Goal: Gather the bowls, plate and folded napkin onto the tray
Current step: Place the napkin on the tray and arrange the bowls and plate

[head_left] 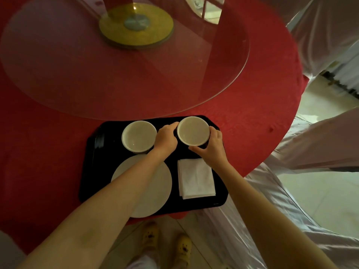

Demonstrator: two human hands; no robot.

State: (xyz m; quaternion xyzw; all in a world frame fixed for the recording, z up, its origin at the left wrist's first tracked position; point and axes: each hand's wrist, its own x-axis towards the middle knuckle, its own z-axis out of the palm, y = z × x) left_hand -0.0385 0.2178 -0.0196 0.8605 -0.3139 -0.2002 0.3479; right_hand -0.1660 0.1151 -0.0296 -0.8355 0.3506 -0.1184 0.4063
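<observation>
Both hands cup the right bowl at the far right of the black tray: the left hand curls against its left side, the right hand wraps its near right rim. The left bowl sits beside it. Nearer lie the plate and, to its right, the folded napkin.

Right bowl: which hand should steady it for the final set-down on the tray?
Probably right. The right hand wraps the right bowl with thumb along its near rim; the left hand touches only its left side, squeezed against the left bowl.
</observation>
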